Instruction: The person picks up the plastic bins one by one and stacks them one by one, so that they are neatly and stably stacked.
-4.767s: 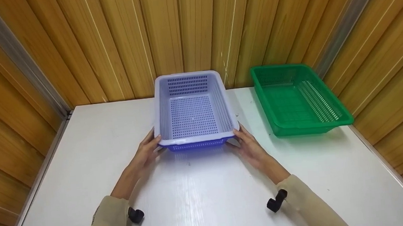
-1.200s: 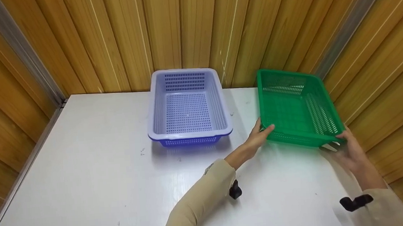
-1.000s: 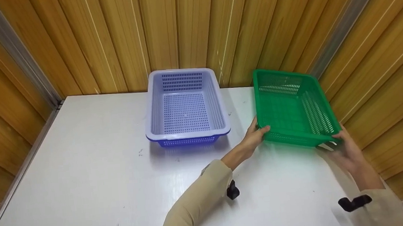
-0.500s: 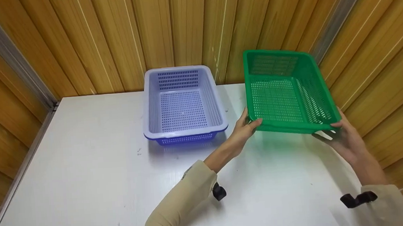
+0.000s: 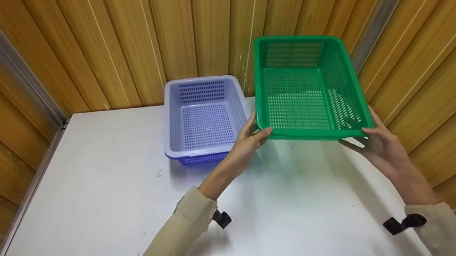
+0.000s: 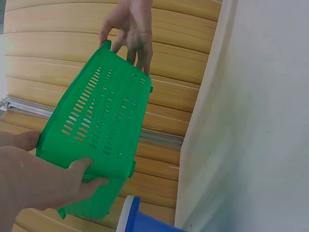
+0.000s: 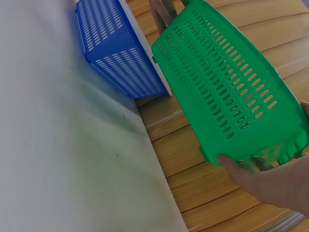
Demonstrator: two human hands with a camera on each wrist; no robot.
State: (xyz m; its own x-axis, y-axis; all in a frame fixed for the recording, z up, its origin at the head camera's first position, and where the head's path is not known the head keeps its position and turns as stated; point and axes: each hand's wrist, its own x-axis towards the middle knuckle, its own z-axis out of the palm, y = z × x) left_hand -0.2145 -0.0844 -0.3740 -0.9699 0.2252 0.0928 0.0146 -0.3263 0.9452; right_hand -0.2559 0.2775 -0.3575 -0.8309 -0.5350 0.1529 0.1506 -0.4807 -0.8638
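Note:
In the head view a green perforated plastic basket (image 5: 308, 134) is held up off the table, its open top facing me. My left hand (image 5: 240, 155) grips its near left corner, thumb on the rim and fingers underneath. The near right corner is gripped the same way by my right hand (image 5: 390, 154). Both wrist views show the slotted side of the green basket (image 6: 108, 111). Just left of it stands a lavender basket (image 5: 197, 152), nested in a blue basket (image 7: 116, 53); my left hand and wrist cover their near right corner from above.
The baskets stand on a white table (image 5: 107, 184), near its back edge. Wood-patterned panel walls (image 5: 181, 35) enclose the table at the back and sides, with metal posts in the corners. A black wrist fitting (image 5: 221, 219) hangs at each sleeve.
At first both hands held the lavender basket; later they grip the green one. Since then the green basket has risen off the table and moved left, towards the lavender one.

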